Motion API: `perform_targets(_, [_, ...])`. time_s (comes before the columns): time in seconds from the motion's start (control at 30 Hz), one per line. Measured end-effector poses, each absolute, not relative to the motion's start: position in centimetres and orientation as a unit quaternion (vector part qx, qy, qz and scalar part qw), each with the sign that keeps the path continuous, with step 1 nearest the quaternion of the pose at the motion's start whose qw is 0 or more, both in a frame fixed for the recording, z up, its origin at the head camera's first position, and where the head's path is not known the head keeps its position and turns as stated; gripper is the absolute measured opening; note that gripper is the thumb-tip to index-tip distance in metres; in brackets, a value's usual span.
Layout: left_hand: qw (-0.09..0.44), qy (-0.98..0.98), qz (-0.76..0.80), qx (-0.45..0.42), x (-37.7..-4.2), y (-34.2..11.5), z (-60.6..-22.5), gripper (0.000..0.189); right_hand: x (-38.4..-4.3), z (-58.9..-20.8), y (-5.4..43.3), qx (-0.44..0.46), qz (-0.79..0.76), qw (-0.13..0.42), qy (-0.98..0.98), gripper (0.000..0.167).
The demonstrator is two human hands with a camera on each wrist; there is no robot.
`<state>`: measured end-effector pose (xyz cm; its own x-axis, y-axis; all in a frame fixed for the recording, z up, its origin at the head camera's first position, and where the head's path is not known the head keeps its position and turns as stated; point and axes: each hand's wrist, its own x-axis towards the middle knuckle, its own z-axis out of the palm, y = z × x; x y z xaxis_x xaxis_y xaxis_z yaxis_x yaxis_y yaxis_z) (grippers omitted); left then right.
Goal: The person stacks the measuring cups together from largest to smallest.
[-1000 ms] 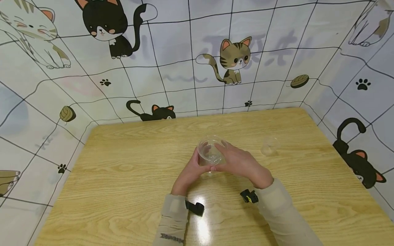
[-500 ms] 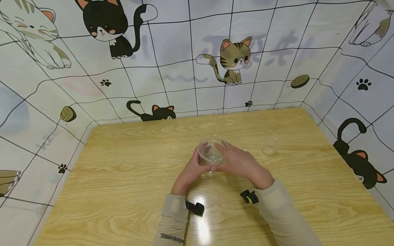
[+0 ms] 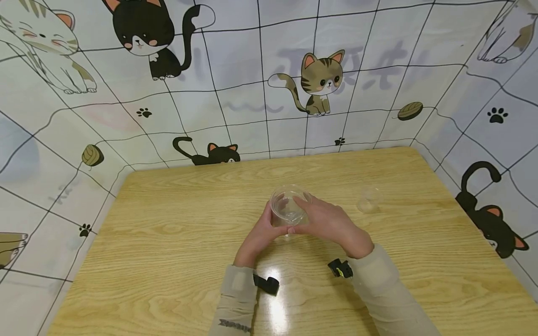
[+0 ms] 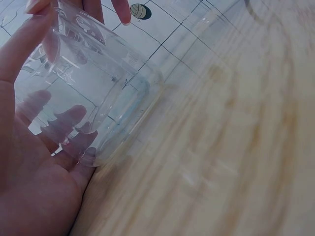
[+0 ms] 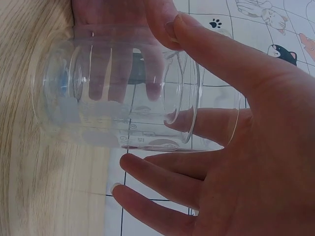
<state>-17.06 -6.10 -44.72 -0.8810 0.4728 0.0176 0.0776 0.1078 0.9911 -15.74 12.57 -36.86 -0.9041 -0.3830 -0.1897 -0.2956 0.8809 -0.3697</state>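
Observation:
A clear glass beaker (image 3: 280, 215) stands on the table between my hands, with printed markings on its side in the right wrist view. A second, smaller clear rounded outline (image 5: 179, 64) shows within its wall. My left hand (image 3: 262, 233) curves round the left side of the beaker, its fingers visible through the glass in both wrist views. From the right, my right hand (image 3: 325, 221) holds it, index finger (image 5: 197, 123) over the rim into the mouth and thumb at the near side. The other right fingers spread along the outside. Both thumb tips meet at the front.
Another small clear vessel (image 3: 368, 201) stands to the right on the wooden table (image 3: 180, 224). White cloth walls (image 3: 235, 60) with cat prints enclose the table's back and sides. Black wrist straps (image 3: 266, 283) sit at both beige sleeves.

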Motion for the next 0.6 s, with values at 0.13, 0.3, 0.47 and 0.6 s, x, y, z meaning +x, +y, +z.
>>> perform_targets(0.13, [0.151,0.724,0.645,0.191,-17.1,-6.0,-44.8,0.087,-15.8,-36.9,12.6,-0.173,-0.172,0.132,0.961,0.088])
perform_targets(0.3, [0.143,0.720,0.654,0.186,-17.7,-5.9,-46.2,0.089,-15.8,-37.1,12.6,-0.170,-0.185,0.132,0.959,0.088])
perform_targets(0.47, [0.147,0.726,0.646,0.186,-17.4,-6.0,-45.6,0.089,-15.7,-37.3,12.7,-0.172,-0.205,0.125,0.955,0.089])
perform_targets(0.6, [0.155,0.725,0.644,0.188,-17.1,-6.0,-44.7,0.088,-15.6,-37.5,12.7,-0.170,-0.219,0.121,0.953,0.090])
